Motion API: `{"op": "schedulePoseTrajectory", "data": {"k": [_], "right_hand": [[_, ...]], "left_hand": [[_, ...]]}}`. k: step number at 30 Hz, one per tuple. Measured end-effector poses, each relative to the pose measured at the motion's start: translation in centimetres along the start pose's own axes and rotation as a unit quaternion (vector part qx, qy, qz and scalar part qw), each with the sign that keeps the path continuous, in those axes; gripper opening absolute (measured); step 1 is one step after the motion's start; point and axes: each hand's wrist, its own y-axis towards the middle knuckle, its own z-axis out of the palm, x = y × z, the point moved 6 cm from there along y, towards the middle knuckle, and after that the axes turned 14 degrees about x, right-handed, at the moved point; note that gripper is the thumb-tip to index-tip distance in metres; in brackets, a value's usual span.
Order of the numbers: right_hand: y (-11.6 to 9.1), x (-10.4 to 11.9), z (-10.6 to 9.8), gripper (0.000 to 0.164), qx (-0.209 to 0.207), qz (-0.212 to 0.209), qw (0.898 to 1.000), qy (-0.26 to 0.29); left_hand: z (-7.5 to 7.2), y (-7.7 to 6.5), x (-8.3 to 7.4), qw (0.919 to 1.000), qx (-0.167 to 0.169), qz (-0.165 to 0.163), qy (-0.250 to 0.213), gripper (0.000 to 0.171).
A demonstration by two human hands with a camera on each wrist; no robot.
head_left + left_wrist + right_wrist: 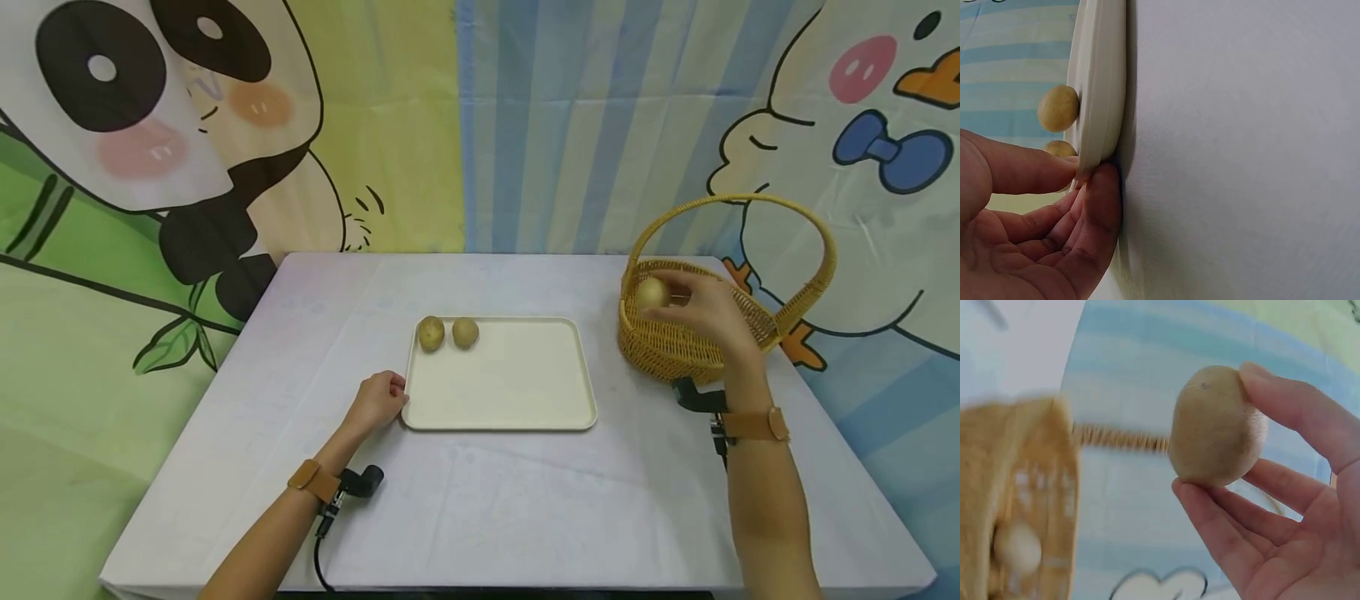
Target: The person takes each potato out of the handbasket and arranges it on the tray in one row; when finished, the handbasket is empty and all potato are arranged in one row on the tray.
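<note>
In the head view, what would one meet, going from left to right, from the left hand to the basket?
Left hand, left potato on the tray, right potato on the tray, wicker basket.

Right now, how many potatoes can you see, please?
At least 4: two potatoes on the tray, one in the right hand, one in the basket, possibly more hidden.

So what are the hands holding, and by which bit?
The right hand holds a potato by two opposite sides. The left hand pinches the tray by its left edge, near the corner closest to the person.
</note>
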Motion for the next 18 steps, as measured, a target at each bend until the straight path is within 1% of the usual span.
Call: {"op": "schedulePoseTrajectory", "data": {"k": [4,8,11,13,18], "right_hand": [[1.5,1.8,2.1,0.069,0.003,-0.038,0.999,0.008],[3.5,3.5,4.8,0.067,0.032,-0.082,0.996,0.02],[4.8,4.7,6.9,0.066,0.06,-0.104,0.992,0.038],[5.6,5.3,8.1,0.066,0.068,-0.115,0.99,0.041],[6.9,6.7,10.3,0.066,0.07,-0.142,0.986,0.044]], "left_hand": [[-0.1,-0.1,0.0,1.0,0.0,0.001,0.002,0.019],[0.0,-0.1,0.1,1.0,0.001,0.001,0.001,0.019],[0.0,-0.1,0.1,1.0,0.002,0.0,-0.001,0.019],[0.0,-0.1,0.0,1.0,0.003,0.0,-0.003,0.019],[0.0,0.0,0.0,1.0,0.005,-0.002,-0.005,0.019]]}}
